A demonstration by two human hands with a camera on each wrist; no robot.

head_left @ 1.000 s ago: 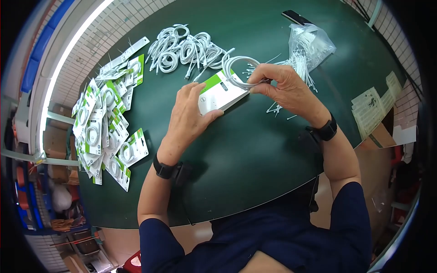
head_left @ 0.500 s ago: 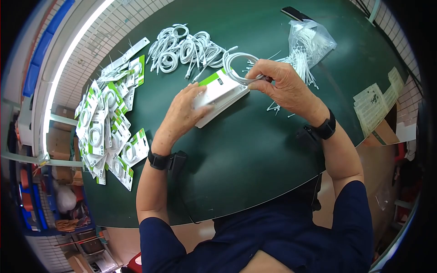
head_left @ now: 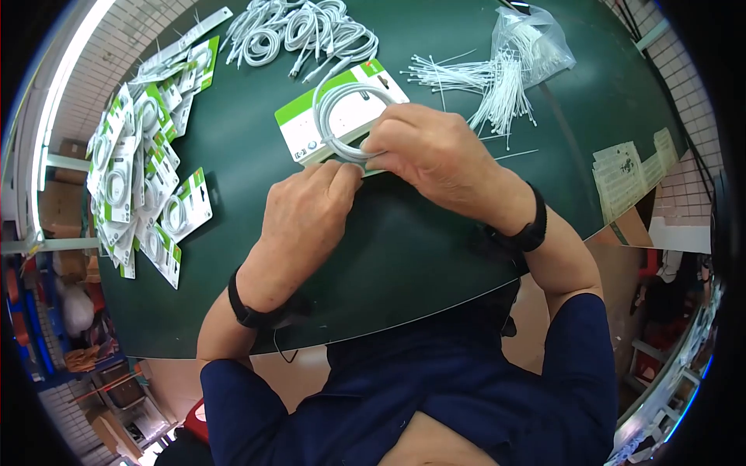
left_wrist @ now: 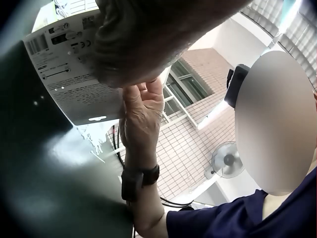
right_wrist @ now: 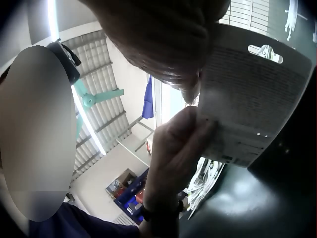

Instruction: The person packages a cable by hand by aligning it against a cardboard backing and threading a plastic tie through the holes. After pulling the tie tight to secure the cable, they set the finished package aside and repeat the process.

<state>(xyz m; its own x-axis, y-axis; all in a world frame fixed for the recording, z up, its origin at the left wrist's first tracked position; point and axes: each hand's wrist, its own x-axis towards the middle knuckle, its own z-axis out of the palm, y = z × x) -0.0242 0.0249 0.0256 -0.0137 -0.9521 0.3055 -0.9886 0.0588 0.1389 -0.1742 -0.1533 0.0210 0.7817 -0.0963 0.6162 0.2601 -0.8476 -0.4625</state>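
A white and green packaging card (head_left: 292, 133) stands tilted between my hands, a hang slot near its upper right corner. In the left wrist view its back shows a barcode (left_wrist: 37, 44) and fine print. My left hand (head_left: 305, 211) pinches the card's lower edge, thumb against its back in the right wrist view. A coil of white cable (head_left: 320, 116) overlaps the card's front. My right hand (head_left: 447, 161) grips this coil at its lower right, beside the card's edge, with its fingertips close to the left hand's.
Several carded cables (head_left: 128, 182) lie heaped at the left. Loose coiled cables (head_left: 311, 27) lie at the back. White cable ties (head_left: 501, 89) spill from a clear plastic bag (head_left: 556, 43) at the back right. Printed sheets (head_left: 622, 175) lie near the right edge.
My left hand has drawn the card from a thick white stack and tilted it up. My right hand has brought the coil left, in front of the card. The head view has shifted.
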